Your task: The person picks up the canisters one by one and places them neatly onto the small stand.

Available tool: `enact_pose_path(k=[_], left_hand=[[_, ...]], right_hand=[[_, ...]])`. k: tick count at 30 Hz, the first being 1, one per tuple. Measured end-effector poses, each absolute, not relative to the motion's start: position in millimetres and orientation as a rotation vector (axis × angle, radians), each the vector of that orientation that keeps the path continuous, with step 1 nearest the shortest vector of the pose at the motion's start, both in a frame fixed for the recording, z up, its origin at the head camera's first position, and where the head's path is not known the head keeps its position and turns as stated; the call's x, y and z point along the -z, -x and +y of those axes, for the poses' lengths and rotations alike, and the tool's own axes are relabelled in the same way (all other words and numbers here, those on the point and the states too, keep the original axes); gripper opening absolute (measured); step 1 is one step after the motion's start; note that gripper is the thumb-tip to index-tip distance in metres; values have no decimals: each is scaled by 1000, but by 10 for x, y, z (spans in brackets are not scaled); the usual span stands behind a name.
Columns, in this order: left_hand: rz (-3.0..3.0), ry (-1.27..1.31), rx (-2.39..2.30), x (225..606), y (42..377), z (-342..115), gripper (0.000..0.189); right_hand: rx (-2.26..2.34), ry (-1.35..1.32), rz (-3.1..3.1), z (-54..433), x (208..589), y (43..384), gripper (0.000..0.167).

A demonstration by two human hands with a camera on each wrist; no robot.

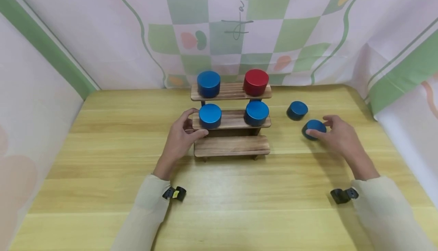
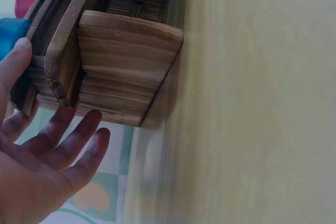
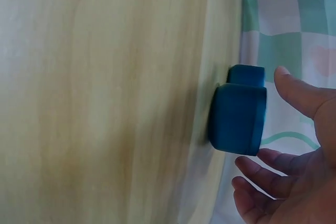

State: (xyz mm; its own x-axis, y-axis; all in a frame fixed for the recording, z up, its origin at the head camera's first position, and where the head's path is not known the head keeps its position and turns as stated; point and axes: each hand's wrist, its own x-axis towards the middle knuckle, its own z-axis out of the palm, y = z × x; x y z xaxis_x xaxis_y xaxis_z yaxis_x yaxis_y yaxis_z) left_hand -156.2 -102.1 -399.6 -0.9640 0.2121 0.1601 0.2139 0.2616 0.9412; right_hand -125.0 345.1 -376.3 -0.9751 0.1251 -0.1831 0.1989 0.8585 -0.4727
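Observation:
A three-tier wooden stand (image 1: 232, 146) bears a blue round tin (image 1: 208, 83) and a red round tin (image 1: 256, 82) on top. On its middle tier sit a left blue tin (image 1: 210, 115) and a right blue tin (image 1: 257, 113). My left hand (image 1: 179, 135) holds the left end of the middle tier, thumb in front and fingers behind. To the right of the stand, my right hand (image 1: 338, 135) is around a blue tin (image 3: 239, 119) on the table; in the right wrist view a gap shows between thumb and tin.
Another blue tin (image 1: 297, 110) stands on the wooden table (image 1: 219, 213), just behind the one at my right hand. A checked cloth (image 1: 226, 38) hangs along the table's back edge, and pale cloth drapes both sides.

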Motion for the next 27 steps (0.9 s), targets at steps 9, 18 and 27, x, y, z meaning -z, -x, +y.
enact_pose_path(k=[9, 18, 27], left_hand=[[-2488, 422, 1864, 4000, 1562, -1028, 65], [-2490, 418, 1862, 4002, 1563, -1027, 66], [-2490, 417, 1868, 3992, 1558, -1015, 65]], right_hand=[[733, -245, 2876, 3435, 3839, 1275, 100], [723, -249, 2905, 3421, 3854, 1286, 97], [780, -263, 2932, 3442, 3900, 1265, 93]])
